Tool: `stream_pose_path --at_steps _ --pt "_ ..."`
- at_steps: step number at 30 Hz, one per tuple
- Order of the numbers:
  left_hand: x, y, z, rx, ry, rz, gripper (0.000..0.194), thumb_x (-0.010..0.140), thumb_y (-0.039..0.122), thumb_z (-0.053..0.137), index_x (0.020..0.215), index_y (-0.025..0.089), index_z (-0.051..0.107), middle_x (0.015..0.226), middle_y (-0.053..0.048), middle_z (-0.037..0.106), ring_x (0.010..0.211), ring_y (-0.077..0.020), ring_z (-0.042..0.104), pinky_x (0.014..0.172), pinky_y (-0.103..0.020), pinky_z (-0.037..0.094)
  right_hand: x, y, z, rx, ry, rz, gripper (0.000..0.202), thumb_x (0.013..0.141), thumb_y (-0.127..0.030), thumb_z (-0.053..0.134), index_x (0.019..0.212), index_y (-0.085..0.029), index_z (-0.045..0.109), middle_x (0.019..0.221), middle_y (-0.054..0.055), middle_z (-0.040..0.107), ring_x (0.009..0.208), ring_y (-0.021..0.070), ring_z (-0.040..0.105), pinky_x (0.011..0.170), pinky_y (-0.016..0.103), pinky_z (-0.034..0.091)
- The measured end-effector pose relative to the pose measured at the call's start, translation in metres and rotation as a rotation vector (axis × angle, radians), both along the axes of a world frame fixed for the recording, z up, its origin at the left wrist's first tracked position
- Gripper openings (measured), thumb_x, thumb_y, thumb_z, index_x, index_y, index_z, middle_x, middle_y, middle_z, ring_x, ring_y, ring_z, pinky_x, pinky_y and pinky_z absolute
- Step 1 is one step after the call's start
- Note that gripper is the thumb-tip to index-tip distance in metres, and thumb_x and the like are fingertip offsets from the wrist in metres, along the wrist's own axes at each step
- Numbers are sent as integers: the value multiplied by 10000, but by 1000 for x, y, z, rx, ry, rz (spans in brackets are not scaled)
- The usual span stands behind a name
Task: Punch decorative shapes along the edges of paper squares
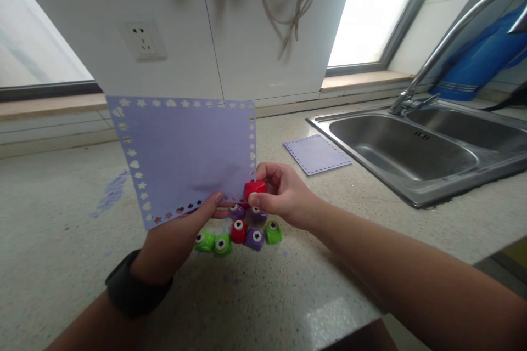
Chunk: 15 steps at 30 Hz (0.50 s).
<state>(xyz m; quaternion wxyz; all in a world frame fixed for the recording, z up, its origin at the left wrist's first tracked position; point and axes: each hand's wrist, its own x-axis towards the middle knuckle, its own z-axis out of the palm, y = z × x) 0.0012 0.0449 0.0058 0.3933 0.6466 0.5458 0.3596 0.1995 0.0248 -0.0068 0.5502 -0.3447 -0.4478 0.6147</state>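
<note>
A lavender sheet of paper is held up and tilted, with stars, hearts and flower shapes cut along its edges. My left hand grips its lower edge, thumb in front and fingers behind. At the sheet's lower right corner, my right hand pinches a red craft punch between thumb and fingers. The punch sits against the paper there; whether the paper is inside its slot I cannot tell. Below lie several more punches: a red one, a purple one and green ones, including a green punch.
More punched lavender paper lies flat beside the steel sink with its tap. Small lavender cut-outs are scattered on the speckled counter. A socket is on the tiled wall behind.
</note>
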Motion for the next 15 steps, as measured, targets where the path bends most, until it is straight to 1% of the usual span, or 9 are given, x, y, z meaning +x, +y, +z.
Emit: stream_pose_path --at_steps 2,7,11,15 --pt "0 0 0 -22 -1 9 240 766 501 684 674 290 753 738 -48 796 782 -294 775 946 -432 574 0 0 1 -1 2 -2 417 525 -138 919 720 -181 554 591 -64 641 497 56 556 489 174 441" --pt "0 0 0 -71 -32 -34 247 785 485 678 687 274 761 715 -73 786 744 -294 770 909 -433 588 -1 -2 3 0 -3 7 436 512 -155 931 713 -183 544 594 -59 640 494 62 559 483 180 439" --pt "0 0 -1 -43 -38 -2 224 751 479 713 648 282 746 718 -69 788 768 -296 768 929 -432 579 0 -2 2 3 3 5 453 496 -153 942 707 -182 542 573 -59 634 484 61 552 464 169 427" --pt "0 0 -3 -20 -16 6 245 766 492 689 631 294 739 700 -52 784 759 -285 765 934 -428 575 0 -2 3 0 13 0 477 456 -122 952 694 -181 543 550 -66 620 466 54 530 440 157 412"
